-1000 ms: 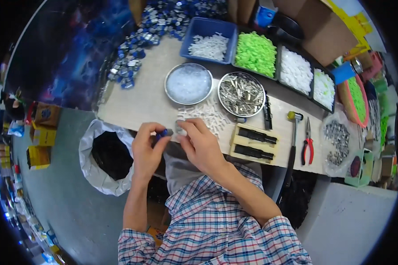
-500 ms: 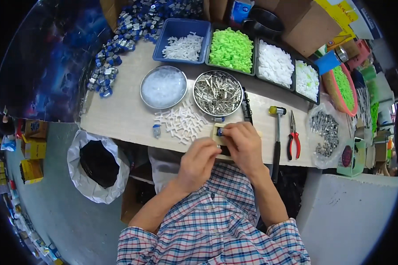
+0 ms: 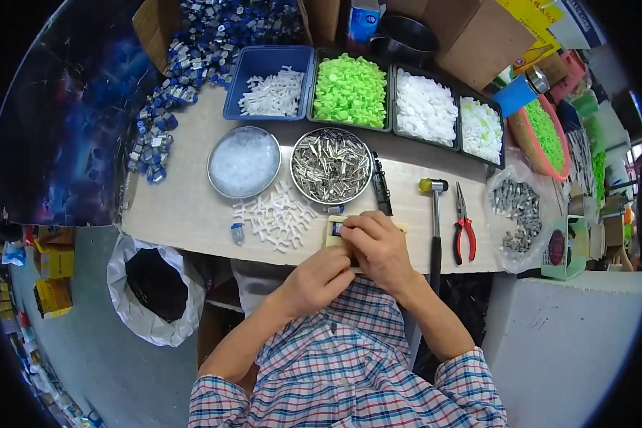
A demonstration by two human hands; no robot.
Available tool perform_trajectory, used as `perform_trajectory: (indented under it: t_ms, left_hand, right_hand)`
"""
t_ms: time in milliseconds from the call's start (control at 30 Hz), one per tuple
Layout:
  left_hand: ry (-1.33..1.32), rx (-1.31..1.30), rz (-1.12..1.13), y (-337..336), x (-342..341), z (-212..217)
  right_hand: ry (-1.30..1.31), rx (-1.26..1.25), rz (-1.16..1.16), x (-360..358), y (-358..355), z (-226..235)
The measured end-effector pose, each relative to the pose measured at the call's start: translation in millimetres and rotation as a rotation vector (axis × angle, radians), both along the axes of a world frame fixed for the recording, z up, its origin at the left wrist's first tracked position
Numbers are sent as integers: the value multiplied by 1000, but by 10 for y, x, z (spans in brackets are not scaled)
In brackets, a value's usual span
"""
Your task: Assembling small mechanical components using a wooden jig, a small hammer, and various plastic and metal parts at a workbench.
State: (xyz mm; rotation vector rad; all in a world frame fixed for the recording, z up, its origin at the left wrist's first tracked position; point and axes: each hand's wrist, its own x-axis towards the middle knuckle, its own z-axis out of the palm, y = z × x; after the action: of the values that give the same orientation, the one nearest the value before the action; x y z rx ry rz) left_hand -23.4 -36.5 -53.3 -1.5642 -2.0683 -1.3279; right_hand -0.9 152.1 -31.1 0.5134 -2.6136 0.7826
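I see both hands meeting over a pale wooden block (image 3: 332,235) at the table (image 3: 185,207) edge, just below the round metal bowl of silver pins (image 3: 331,165). My right hand (image 3: 380,247) pinches a small blue-and-silver part (image 3: 337,229) onto the block. My left hand (image 3: 315,280) is curled against the block's near side. White plastic pieces (image 3: 278,214) lie left of the block; a hammer (image 3: 434,221) lies right.
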Motion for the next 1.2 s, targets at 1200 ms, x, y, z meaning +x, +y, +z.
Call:
perform_trajectory:
  t_ms: [1200]
  left_hand:
    - [150,-343,623,595,-1032,187]
  right_hand:
    - [297,145,-269,-1794,563,169]
